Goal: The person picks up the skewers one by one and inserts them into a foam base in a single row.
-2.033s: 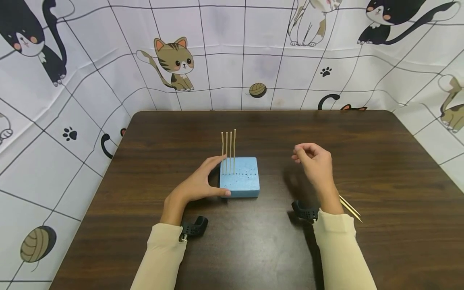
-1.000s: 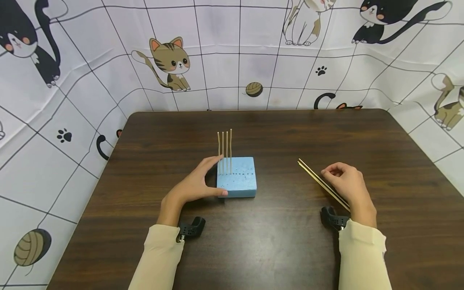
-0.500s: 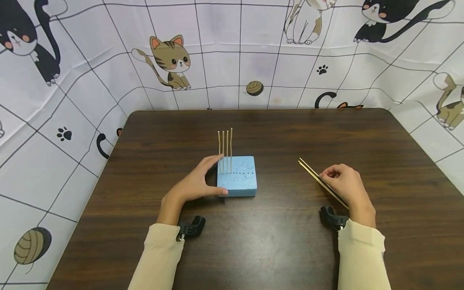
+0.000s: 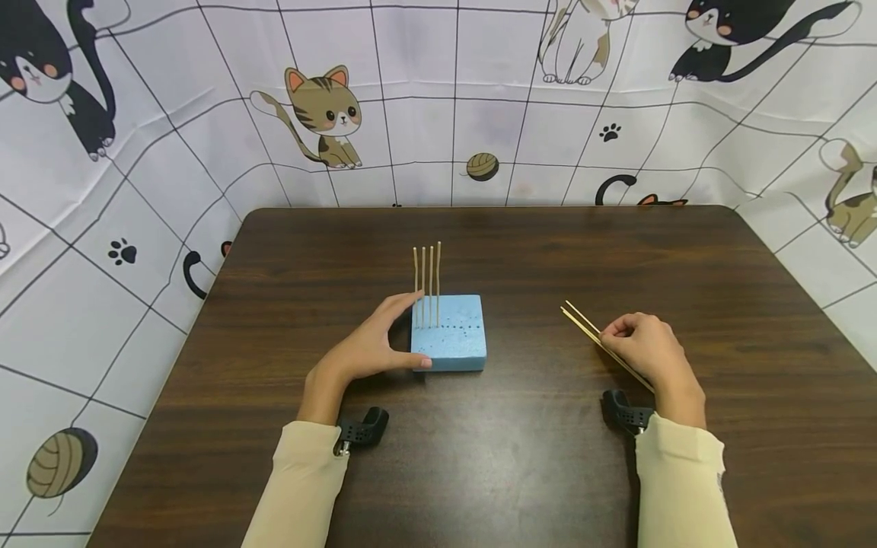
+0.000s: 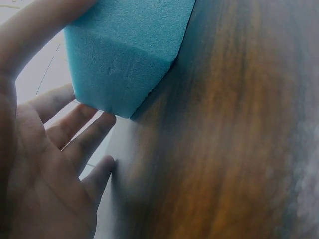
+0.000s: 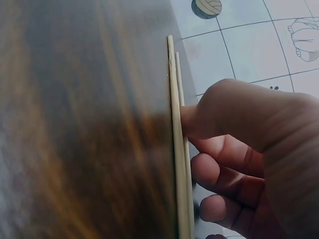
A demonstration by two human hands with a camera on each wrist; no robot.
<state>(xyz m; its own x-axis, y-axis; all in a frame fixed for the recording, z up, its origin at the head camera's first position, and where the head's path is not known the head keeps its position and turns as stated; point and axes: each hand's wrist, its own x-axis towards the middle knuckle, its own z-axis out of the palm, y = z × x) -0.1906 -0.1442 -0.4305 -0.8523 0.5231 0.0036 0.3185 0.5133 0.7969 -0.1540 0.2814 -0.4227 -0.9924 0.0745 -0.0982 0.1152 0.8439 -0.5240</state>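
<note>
As your right hand (image 4: 644,346) bends low over the table (image 4: 514,464), its thumb and forefinger pinch at the two loose sticks (image 6: 174,89) lying side by side; a grip too wide could lift both together, or set one rolling. Your left hand (image 4: 366,346) grips the blue block (image 4: 448,347), thumb on its near face, forefinger at its far corner, close enough to the four upright sticks (image 4: 431,274) that a shift could knock them askew. You cannot tell whether the pinch holds one loose stick or both, and their near ends run out of sight by the wrist. How deep the small holes (image 4: 462,327) go is hidden. Behind, the top edge crops the cat-print cloth (image 4: 411,129).
</note>
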